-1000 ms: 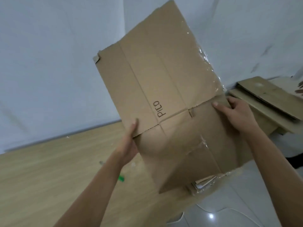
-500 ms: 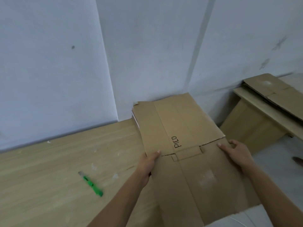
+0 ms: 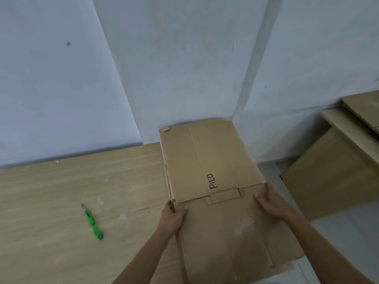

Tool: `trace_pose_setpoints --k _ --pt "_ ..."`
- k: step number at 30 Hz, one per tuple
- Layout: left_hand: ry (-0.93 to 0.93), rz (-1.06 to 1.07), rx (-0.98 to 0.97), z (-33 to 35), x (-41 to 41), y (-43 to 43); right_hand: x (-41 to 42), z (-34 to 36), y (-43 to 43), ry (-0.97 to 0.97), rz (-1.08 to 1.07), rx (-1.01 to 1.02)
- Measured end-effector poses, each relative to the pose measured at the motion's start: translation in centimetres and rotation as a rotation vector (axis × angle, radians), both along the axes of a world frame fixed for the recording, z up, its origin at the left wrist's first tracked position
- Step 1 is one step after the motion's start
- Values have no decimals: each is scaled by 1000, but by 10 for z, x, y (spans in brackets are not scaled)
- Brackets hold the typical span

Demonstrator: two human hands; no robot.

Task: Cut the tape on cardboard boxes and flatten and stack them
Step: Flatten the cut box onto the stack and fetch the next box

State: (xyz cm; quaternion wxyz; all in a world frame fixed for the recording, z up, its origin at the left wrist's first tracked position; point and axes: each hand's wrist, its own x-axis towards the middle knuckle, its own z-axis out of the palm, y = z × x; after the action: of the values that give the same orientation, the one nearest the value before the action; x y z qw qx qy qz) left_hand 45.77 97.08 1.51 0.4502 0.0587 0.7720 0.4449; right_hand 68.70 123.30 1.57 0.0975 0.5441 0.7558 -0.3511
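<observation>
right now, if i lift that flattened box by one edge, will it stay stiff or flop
Probably flops at its creases: the flattened box shows fold lines and separate flaps. Likely light for its size, a thin sheet the left hand and right hand hold by its edges.

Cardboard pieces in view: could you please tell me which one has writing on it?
The flat box on the table, marked PILO; the pile on the desk at right shows no writing.
</observation>
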Motion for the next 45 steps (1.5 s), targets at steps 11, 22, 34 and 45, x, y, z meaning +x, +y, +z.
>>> trace_pose_setpoints --k 11,22,34,45 --pt "181 121 -31 -7 4 31 -41 -14 15 157 -72 18" --pt "49 97 -28 21 -42 -27 -89 32 -28 278 16 451" --pt "110 496 61 60 -87 -321 -254 56 -304 438 557 23" --pt "176 958 -8 59 -78 -673 -360 35 -617 375 731 -225"
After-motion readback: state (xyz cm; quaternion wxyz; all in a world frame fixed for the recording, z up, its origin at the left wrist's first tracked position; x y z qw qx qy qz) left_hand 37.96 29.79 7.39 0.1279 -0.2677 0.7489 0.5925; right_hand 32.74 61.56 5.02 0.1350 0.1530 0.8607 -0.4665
